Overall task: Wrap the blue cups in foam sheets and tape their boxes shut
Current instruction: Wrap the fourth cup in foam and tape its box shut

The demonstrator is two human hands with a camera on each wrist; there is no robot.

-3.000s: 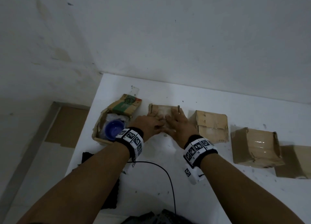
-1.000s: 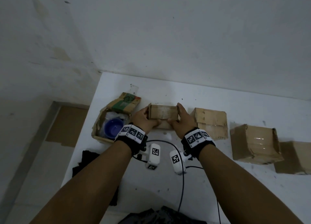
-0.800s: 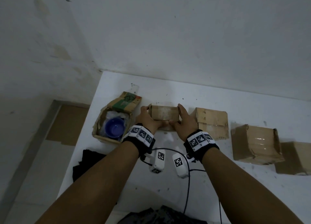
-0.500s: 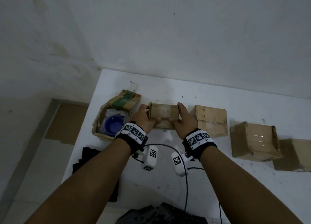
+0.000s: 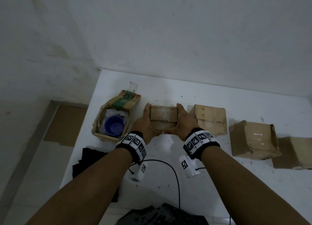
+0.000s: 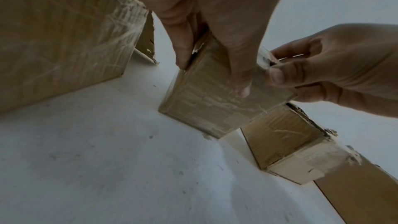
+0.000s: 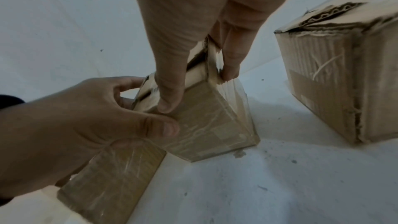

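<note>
A: Head view first. Small box gripped between left hand and right hand, fingers along its two sides, thumbs nearly meeting on the near face. Lifted or resting on the table: cannot tell from here.

B: Open box to the left, blue cup inside on clear wrapping. Closed box just right of the right hand, taped box further right, another box at the edge.

A: Left wrist view. Bottom corner of the small box down at the table, box tilted, clear tape glinting over its face. Thumb of left hand pressed on that face, fingers curled round the side. Right hand pinching the far edge.

B: Right wrist view. Top flaps of the small box gaping slightly, loose clear tape hanging off its right edge; not visible from the head. Right hand curled over the top corner, left hand clasping the left end.

A: Surface: white, speckled with dark marks. Black cloth over the near left edge, black cable across the top.

B: Room: plain white walls, meeting in a corner at the table's far left.
</note>
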